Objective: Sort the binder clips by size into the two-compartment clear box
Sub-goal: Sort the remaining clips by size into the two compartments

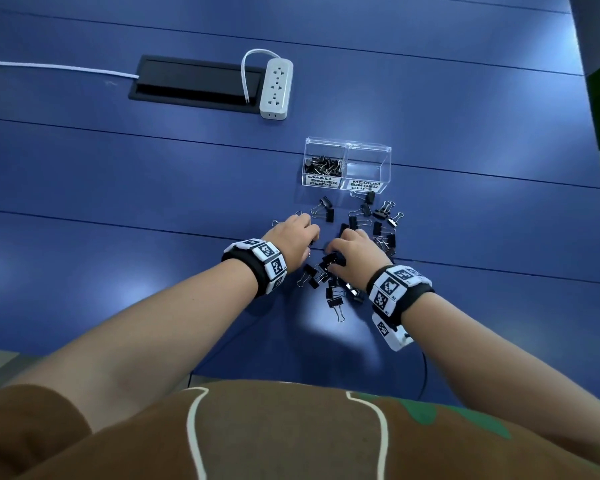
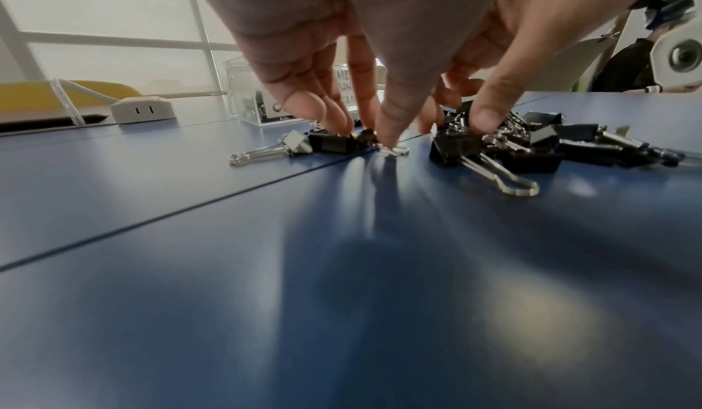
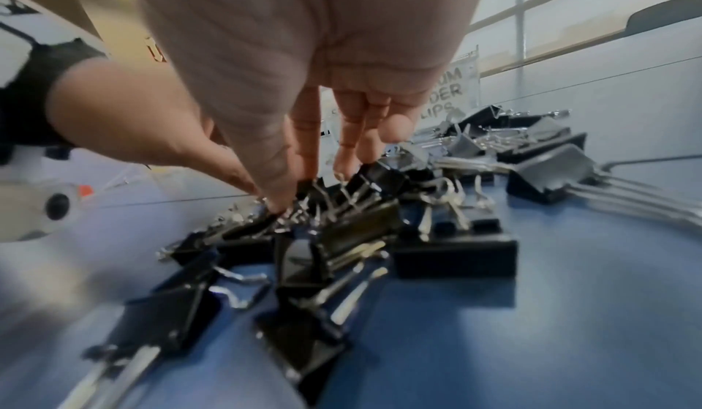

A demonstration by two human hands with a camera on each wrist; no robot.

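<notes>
A clear two-compartment box [image 1: 347,147] stands on the blue table. Its left half, labelled for small clips, holds several small black clips [image 1: 323,165]; the right half, labelled for medium clips, holds none. Loose black binder clips [image 1: 378,220] lie scattered in front of the box. My left hand [image 1: 310,237] reaches down at the pile's left side. There its fingertips [image 2: 336,122] and thumb pinch a small clip [image 2: 330,144] that lies on the table. My right hand [image 1: 336,252] is close beside it, thumb and fingers gripping a black clip [image 3: 326,199] on top of the heap.
A white power strip [image 1: 276,88] and a black cable hatch [image 1: 194,83] lie at the far left, with a white cord running off to the left. More clips [image 1: 333,296] sit between my wrists. The table's near edge is just in front of my body.
</notes>
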